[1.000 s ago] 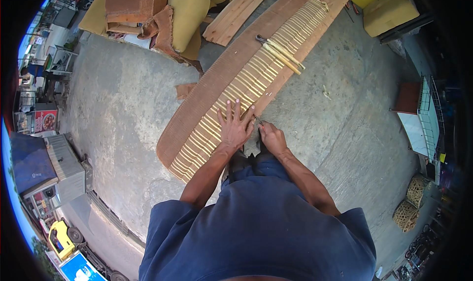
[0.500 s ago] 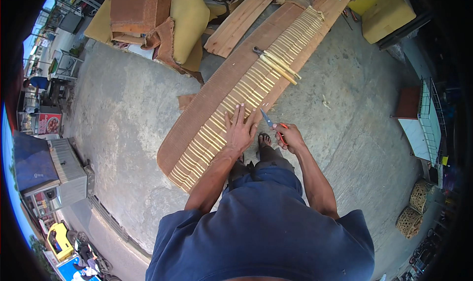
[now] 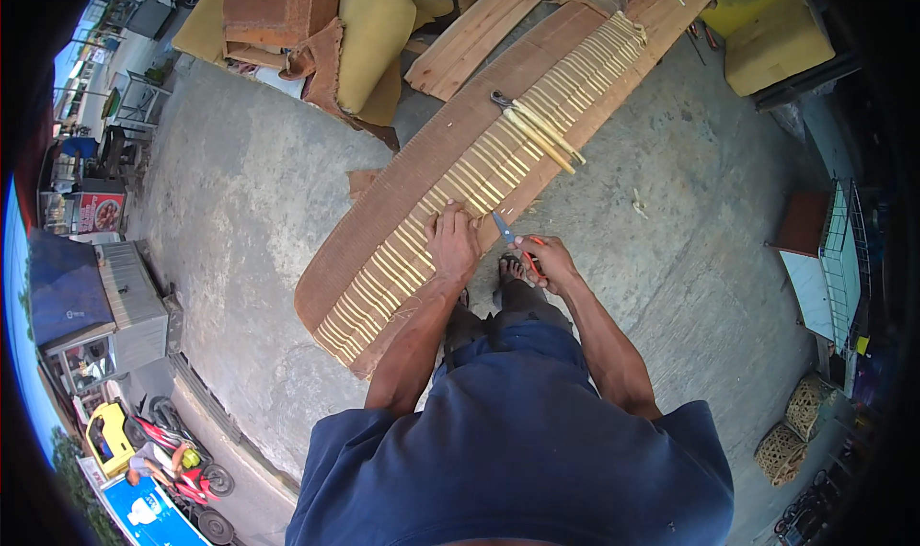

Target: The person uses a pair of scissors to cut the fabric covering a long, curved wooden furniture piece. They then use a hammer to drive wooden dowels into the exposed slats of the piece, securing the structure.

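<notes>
A long brown board [image 3: 379, 206], rounded at its near end, slants across the floor in front of me. Along it runs a row of pale yellow strips [image 3: 498, 158], set crosswise side by side. My left hand [image 3: 453, 244] rests on this row with its fingers curled in; what they pinch is hidden beneath them. In my right hand [image 3: 549, 261] is a pair of scissors [image 3: 504, 228] with orange handles. Their blades point at the board's edge, close to my left fingertips. Farther up the board lie pale-handled pliers [image 3: 541, 132] with a dark metal head.
Beyond the board are a bare wooden plank [image 3: 470, 38] and a torn brown and yellow upholstered seat [image 3: 374, 48]. A yellow foam block [image 3: 776, 53] stands at the far right. Woven baskets [image 3: 781, 450] and a white cabinet [image 3: 810, 283] line the right side. A rider on a red motorcycle [image 3: 196, 479] is at lower left.
My left hand has gone from lying flat with fingers stretched to curled fingers on the strips. My right hand brought the scissors left, toward it. A red motorcycle has come into view at lower left.
</notes>
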`<move>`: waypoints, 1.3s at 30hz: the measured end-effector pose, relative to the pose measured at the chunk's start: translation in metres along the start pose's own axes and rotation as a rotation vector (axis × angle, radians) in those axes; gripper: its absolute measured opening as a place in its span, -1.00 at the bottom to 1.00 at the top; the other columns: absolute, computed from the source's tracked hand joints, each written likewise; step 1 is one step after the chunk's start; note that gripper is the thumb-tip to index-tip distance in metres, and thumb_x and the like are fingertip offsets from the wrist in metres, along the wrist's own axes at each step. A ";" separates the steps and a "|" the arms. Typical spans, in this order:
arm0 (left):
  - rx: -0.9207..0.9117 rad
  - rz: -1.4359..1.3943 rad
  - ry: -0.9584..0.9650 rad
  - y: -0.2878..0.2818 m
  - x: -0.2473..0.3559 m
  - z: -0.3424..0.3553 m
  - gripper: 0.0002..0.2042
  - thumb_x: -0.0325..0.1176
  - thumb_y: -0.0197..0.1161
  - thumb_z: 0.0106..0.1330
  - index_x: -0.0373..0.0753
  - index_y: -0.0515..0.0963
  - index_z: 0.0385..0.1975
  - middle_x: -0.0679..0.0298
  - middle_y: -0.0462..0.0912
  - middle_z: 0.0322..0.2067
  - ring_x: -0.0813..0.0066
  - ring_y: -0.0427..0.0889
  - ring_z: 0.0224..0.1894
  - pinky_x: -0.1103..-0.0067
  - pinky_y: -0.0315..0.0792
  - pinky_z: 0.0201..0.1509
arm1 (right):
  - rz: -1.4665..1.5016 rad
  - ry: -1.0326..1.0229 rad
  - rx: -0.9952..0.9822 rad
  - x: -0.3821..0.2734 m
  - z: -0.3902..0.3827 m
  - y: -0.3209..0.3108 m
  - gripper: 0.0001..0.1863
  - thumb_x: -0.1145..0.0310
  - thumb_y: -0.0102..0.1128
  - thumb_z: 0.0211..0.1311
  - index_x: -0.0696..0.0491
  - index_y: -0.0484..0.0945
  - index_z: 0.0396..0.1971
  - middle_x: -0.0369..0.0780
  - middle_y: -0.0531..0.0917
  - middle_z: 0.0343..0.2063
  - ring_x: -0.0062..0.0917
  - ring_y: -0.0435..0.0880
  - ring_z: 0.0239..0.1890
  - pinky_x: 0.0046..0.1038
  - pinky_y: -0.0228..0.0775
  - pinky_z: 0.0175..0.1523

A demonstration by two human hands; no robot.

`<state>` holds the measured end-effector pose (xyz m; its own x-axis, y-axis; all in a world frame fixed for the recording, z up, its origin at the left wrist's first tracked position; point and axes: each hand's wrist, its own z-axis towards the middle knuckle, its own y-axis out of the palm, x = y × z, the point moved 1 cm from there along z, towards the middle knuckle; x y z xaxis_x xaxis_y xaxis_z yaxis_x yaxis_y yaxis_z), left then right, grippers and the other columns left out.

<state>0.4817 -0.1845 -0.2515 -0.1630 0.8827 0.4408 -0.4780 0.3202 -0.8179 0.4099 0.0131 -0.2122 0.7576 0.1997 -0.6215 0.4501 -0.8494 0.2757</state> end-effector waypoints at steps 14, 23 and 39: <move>-0.294 0.115 0.118 -0.004 0.021 0.011 -0.57 -0.06 0.17 0.45 0.28 0.57 0.32 -0.05 0.23 0.51 -0.13 0.12 0.58 -0.29 -0.12 0.53 | 0.408 -0.213 0.034 0.037 0.028 -0.041 -0.29 -0.11 0.00 0.58 0.14 0.24 0.43 -0.02 0.56 0.12 -0.19 0.65 0.17 0.02 0.65 0.14; -0.326 0.043 0.070 -0.008 0.020 0.006 -0.61 -0.06 0.21 0.44 0.26 0.64 0.25 -0.08 0.18 0.53 -0.19 0.02 0.60 -0.18 -0.22 0.60 | 0.794 -0.123 0.857 0.089 0.007 -0.085 -0.17 -0.38 -0.36 0.54 -0.10 0.05 0.56 0.01 0.31 0.42 -0.04 0.39 0.42 0.45 0.16 0.39; -0.315 0.089 0.085 -0.007 0.012 -0.003 -0.58 -0.03 0.22 0.42 0.25 0.63 0.27 -0.06 0.18 0.54 -0.18 0.06 0.59 -0.19 -0.20 0.59 | 0.369 0.037 -0.006 0.026 0.032 -0.011 -0.17 -0.29 -0.16 0.56 0.08 0.09 0.50 0.05 0.54 0.13 0.01 0.71 0.09 0.08 0.73 -0.05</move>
<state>0.4854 -0.1753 -0.2412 -0.1135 0.9333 0.3406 -0.1723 0.3192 -0.9319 0.4093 0.0117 -0.2546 0.8859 -0.1016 -0.4527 0.1463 -0.8648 0.4804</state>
